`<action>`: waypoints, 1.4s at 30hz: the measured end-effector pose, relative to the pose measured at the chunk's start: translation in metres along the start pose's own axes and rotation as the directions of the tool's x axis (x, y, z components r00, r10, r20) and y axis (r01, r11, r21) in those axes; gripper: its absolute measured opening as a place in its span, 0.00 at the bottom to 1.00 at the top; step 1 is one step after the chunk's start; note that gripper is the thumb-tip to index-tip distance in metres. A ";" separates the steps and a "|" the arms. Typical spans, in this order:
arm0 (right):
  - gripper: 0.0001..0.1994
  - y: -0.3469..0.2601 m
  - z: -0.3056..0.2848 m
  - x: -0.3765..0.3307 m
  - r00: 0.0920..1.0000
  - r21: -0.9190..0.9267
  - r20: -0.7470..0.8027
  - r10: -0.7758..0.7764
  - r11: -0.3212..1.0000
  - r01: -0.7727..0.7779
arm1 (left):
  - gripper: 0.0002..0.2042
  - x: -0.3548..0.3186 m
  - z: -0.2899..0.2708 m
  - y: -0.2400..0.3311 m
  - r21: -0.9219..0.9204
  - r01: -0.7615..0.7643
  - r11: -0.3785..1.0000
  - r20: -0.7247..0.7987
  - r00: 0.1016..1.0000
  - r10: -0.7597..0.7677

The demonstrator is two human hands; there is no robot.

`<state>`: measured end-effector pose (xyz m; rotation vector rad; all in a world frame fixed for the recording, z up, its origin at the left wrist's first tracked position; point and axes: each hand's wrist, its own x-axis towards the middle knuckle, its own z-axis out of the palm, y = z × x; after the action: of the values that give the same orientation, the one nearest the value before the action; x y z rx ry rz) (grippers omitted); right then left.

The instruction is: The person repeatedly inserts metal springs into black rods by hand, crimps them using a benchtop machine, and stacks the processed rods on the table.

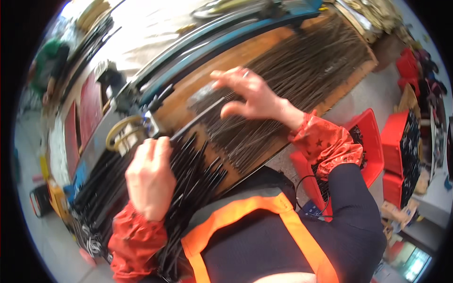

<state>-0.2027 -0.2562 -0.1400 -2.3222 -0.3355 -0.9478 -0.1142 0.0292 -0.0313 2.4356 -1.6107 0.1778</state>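
My left hand point(151, 177) is closed, its fingers curled at the lower end of a thin rod point(204, 114). The rod is dark near these fingers and grey farther up, and it slants up to the right. My right hand point(250, 96) is over its upper part, thumb and fingers apart, seemingly not gripping it. Beneath the right hand lies a wide layer of thin grey-brown rods point(292, 70) on a wooden table. Many black tubes or rods point(188, 172) are heaped under and around my left hand. Both forearms wear red sleeve covers.
A blue machine rail point(207, 49) crosses behind the table. Beside my left hand is a fixture with a yellowish ring point(125, 134). Red bins point(373, 144) with dark parts stand at the right. A person in green point(49, 63) is at the far left.
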 end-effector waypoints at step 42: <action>0.06 0.082 -0.148 -0.040 0.847 -0.607 -0.510 -0.149 0.760 -0.233 | 0.18 0.138 0.048 -0.004 -0.147 -0.353 0.924 0.058 0.930 0.364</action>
<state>-0.2767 -0.4122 -0.1205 -2.4762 0.3546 -1.8671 -0.0570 -0.1046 -0.0479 2.0554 -2.0261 0.0213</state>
